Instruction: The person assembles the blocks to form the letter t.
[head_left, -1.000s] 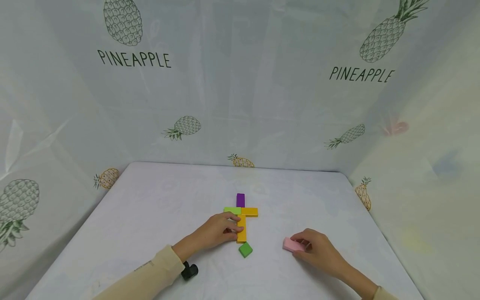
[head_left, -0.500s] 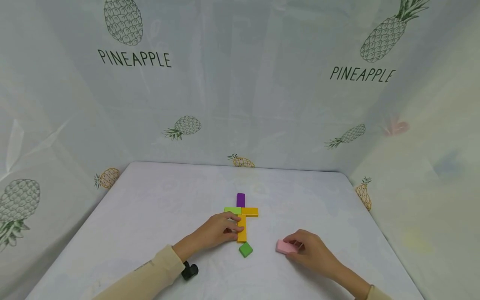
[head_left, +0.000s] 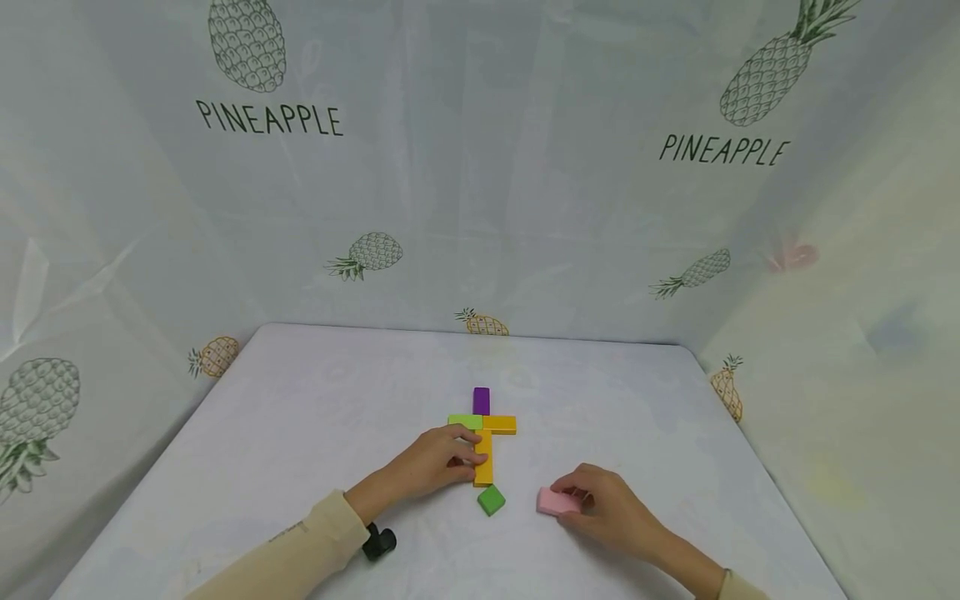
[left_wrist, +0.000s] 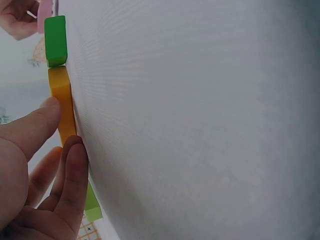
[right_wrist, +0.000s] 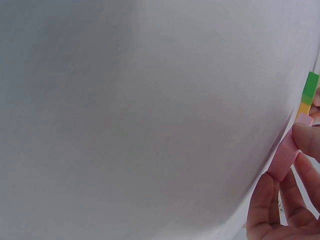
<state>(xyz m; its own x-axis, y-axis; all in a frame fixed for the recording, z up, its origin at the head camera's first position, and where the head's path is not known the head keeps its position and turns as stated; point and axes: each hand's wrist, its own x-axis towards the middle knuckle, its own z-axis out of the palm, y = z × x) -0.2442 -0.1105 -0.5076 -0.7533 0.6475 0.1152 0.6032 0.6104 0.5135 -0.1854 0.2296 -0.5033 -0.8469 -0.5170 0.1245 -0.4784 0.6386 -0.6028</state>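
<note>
My left hand (head_left: pixel 429 460) rests beside the long yellow block (head_left: pixel 484 468), its thumb and fingertips touching it. At the block's far end lie a lime green block (head_left: pixel 465 421) and a second yellow block (head_left: pixel 499 425), with a purple block (head_left: pixel 481 402) beyond them. A green block (head_left: pixel 491 500), turned cornerwise, sits at the near end. To its right, my right hand (head_left: pixel 607 508) pinches a pink block (head_left: pixel 553 502) between thumb and fingers. In the right wrist view the pink block (right_wrist: pixel 285 154) is close to the tabletop; whether it touches is unclear.
All the blocks are on a white table (head_left: pixel 360 375). A black device (head_left: pixel 380 543) shows at my left wrist, by the sleeve. Behind the table hangs a pale curtain (head_left: pixel 495 192) printed with pineapples, which also covers both sides.
My right hand has moved left and slightly nearer with the pink block, bringing it closer to the green one. The left hand and the other blocks have stayed in place.
</note>
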